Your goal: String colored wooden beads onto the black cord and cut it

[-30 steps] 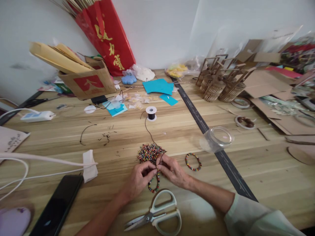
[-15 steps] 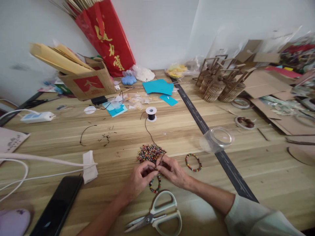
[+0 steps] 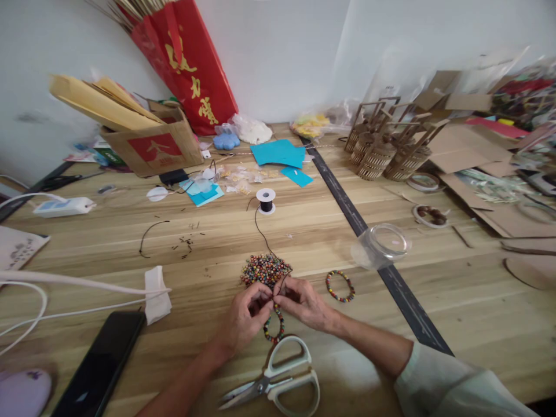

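My left hand [image 3: 244,318] and my right hand [image 3: 303,302] meet fingertip to fingertip, both pinched on a dark cord that carries a loop of coloured beads [image 3: 275,326]. The loop hangs between the two hands. Just beyond them lies a heap of loose coloured beads [image 3: 264,270]. The cord runs up the table to a small white spool of black cord [image 3: 266,200]. A closed beaded bracelet [image 3: 340,286] rests to the right of my right hand. White-handled scissors [image 3: 278,377] lie just below the hands.
A clear plastic jar [image 3: 381,245] lies tipped on a dark strip between table boards. A black phone [image 3: 99,365], white cables and a folded tissue [image 3: 156,293] sit at left. Cardboard box [image 3: 150,143], red bag, blue paper and wooden baskets [image 3: 384,152] crowd the back.
The hands have stayed pinched together on the cord; the bead loop has shifted slightly under them. Nothing else on the table has moved.
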Motion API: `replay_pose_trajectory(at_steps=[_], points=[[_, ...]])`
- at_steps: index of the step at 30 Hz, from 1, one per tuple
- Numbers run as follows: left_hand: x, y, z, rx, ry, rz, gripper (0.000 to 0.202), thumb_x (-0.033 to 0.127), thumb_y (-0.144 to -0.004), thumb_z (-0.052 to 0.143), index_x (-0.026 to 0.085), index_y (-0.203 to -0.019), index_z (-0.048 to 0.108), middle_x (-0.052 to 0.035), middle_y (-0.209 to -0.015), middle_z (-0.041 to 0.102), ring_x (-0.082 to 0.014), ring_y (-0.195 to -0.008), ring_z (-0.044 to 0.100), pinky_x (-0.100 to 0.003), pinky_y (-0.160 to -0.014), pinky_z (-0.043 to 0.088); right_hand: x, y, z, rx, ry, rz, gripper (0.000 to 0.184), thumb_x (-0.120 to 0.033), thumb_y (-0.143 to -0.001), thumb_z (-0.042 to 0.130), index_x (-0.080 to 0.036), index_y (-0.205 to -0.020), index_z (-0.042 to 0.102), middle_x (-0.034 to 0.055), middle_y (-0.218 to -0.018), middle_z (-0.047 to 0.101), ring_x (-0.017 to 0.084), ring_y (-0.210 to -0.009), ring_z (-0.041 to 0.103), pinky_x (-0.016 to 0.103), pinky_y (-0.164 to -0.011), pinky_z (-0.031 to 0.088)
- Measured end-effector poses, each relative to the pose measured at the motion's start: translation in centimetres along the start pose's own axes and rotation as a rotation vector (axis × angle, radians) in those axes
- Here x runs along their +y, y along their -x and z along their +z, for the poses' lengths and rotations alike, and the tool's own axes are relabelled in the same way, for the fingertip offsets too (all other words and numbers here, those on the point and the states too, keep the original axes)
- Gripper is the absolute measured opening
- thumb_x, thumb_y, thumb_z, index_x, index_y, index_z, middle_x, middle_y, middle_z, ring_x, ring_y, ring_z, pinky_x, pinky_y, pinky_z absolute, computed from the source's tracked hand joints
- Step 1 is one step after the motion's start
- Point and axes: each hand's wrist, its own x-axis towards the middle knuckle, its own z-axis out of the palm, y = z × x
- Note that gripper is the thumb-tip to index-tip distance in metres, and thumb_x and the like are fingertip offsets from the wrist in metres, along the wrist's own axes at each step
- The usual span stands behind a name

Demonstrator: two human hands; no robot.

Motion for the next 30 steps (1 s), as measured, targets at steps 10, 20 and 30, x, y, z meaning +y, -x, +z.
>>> replay_pose_trajectory(at_steps=[10,20,30], points=[[-0.5,0.1,0.0,0.003,-0.017,0.004,0.007,0.023,-0.075,0.06,0.016,-0.075,0.059,0.0029,-0.061,0.053,-0.0098,-0.054,0.049,-0.018,-0.052,0.039,-0.3,-0.1,-0.1,-0.011,-0.043,-0.004,0.033,-0.046,-0.088,0.057,-0.014,-0.079,0.058,-0.0019,-0.064,0.052,0.011,-0.06,0.045,0.021,-0.055,0.036],[0.2,0.0,0.2,0.028,-0.023,-0.031,0.01,0.024,-0.073,0.061,0.015,-0.069,0.059,0.0038,-0.056,0.05,-0.0086,-0.05,0.045,-0.017,-0.048,0.037,0.0,0.0,0.1,0.005,0.001,-0.003,0.031,-0.043,-0.088,0.057,-0.014,-0.076,0.059,-0.0017,-0.063,0.053,0.01,-0.058,0.045,0.021,-0.054,0.036],[0.5,-0.1,0.3,0.071,-0.003,-0.048,0.01,0.024,-0.068,0.06,0.016,-0.063,0.057,0.0045,-0.051,0.048,-0.0081,-0.045,0.042,-0.017,-0.044,0.035,-0.3,0.0,0.0,0.0,0.09,-0.062,0.028,-0.037,-0.089,0.054,-0.014,-0.075,0.06,-0.0006,-0.063,0.054,0.01,-0.058,0.045,0.021,-0.053,0.036]])
